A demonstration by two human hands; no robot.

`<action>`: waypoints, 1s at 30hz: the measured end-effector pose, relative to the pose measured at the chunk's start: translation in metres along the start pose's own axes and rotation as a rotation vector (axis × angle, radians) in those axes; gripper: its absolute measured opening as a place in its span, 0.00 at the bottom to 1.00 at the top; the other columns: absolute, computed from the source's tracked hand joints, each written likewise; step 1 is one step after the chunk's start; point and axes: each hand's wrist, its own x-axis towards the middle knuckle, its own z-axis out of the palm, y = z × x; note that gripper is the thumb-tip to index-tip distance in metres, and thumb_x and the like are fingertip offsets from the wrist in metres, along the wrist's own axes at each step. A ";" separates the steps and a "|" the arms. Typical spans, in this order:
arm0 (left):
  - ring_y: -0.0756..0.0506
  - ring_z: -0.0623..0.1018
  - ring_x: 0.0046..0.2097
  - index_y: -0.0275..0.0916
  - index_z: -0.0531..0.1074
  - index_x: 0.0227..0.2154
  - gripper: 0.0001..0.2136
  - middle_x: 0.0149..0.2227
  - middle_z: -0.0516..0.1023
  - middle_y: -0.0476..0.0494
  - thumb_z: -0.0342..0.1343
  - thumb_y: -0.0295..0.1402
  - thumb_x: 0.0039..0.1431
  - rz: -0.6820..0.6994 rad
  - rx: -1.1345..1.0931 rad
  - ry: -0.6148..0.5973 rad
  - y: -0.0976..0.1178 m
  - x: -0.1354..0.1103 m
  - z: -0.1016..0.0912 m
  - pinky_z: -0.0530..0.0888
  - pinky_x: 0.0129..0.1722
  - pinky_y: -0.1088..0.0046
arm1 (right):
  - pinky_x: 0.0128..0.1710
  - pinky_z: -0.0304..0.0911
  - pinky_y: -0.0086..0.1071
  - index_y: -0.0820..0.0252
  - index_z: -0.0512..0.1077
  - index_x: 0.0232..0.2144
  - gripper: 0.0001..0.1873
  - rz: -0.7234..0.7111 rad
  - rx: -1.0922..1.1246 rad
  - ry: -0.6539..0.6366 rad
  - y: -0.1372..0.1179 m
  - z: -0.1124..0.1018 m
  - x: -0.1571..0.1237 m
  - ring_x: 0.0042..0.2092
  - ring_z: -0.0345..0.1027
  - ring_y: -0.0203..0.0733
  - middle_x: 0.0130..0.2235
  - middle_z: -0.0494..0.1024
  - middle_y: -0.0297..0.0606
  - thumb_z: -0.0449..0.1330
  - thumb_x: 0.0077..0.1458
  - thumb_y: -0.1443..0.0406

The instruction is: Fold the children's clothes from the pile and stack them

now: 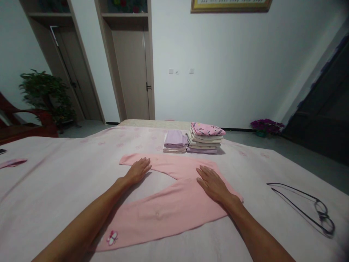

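Pink trousers (174,207) lie spread flat on the bed, legs pointing left and waist at the right. A small butterfly patch (112,238) marks the end of the nearer leg. My left hand (139,170) rests flat at the farther leg, fingers stretched out over its near edge. Near the waist, my right hand (211,182) lies palm down on the fabric with fingers extended. Neither hand grips anything. Beyond the trousers stand two piles of folded clothes: a lower lilac pile (175,141) and a taller pile (204,138) topped with a pink printed piece.
Dark-framed glasses (321,216) lie on the pale pink bedsheet (68,174) at the right. A pink cloth piece (13,163) and part of a dark object (2,151) are at the left edge. A wooden chair (40,116) and plant (45,94) stand behind.
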 end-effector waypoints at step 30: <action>0.39 0.79 0.49 0.36 0.65 0.59 0.25 0.50 0.78 0.34 0.54 0.30 0.58 -0.711 -0.151 0.484 -0.103 0.029 -0.016 0.73 0.48 0.64 | 0.68 0.52 0.49 0.62 0.65 0.65 0.31 0.059 -0.045 0.043 0.014 0.007 0.002 0.69 0.54 0.52 0.68 0.62 0.48 0.47 0.68 0.52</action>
